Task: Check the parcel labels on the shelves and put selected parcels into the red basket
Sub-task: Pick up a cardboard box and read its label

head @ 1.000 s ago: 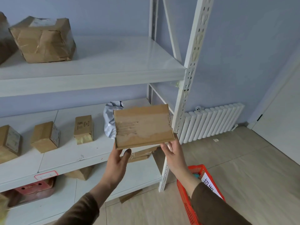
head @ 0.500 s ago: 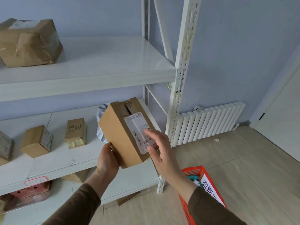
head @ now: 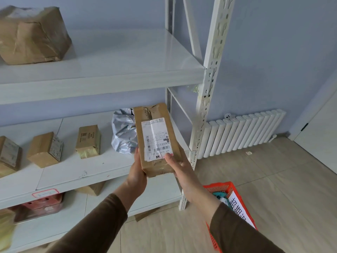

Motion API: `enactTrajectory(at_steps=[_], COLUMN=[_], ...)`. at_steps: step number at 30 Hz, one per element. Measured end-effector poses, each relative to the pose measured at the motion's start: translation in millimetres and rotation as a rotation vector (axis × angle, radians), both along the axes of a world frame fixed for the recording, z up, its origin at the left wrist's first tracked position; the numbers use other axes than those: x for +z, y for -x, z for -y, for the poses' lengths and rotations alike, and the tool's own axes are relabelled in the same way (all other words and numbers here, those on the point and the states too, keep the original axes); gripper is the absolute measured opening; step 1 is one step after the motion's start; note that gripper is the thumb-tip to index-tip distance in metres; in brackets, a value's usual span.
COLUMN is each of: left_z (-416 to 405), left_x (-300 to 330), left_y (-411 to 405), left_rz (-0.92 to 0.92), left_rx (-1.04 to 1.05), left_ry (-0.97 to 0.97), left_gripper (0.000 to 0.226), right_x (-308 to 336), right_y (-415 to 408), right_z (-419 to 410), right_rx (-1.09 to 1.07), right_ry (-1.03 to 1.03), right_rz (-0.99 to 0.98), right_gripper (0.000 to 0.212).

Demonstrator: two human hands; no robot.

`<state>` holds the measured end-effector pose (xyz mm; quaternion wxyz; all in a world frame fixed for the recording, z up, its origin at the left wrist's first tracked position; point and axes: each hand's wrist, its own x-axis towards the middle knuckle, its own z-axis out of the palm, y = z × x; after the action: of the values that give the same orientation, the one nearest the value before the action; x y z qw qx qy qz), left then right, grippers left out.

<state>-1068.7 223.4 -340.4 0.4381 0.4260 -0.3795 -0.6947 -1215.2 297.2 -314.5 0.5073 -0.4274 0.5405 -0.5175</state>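
Shelves (head: 109,77) at left, white, carrying small brown parcels, crumpled grey mailer bag (head: 124,132) near right end. Centre: cardboard parcel (head: 156,141) raised before middle shelf, white label (head: 156,138) turned toward me, likely for reading. My left hand (head: 136,172) curled round its lower left edge; my right hand (head: 177,166) grips lower right, thumb on label corner. Right, on floor: red basket (head: 226,192), holding paper sign and teal item, partly hidden by my sleeve.
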Motion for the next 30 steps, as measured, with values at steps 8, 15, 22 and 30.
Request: enactTrajectory(at_steps=[8,15,22,30], left_z=[9,22,87,158], left_x=[-14,-13,-17,-18], left_y=[9,32,71,90], left_rz=[0.001,0.018,0.084,0.163], left_rx=[-0.054,-0.033,0.003,0.097], left_ry=[-0.108,-0.082,-0.078,-0.047], left_gripper=[0.059,0.051,0.040,0.040], right_x=[-32,-35,-29,-24], right_y=[-1,29,58,73], right_z=[34,66,133,209], right_rx=[-0.256,-0.347,-0.382,-0.299], right_ry=[0.136,-0.046,-0.171,-0.189], right_rz=[-0.361,-0.092,-0.046,-0.085], right_gripper=[0.089,0.067,0.029,0.028])
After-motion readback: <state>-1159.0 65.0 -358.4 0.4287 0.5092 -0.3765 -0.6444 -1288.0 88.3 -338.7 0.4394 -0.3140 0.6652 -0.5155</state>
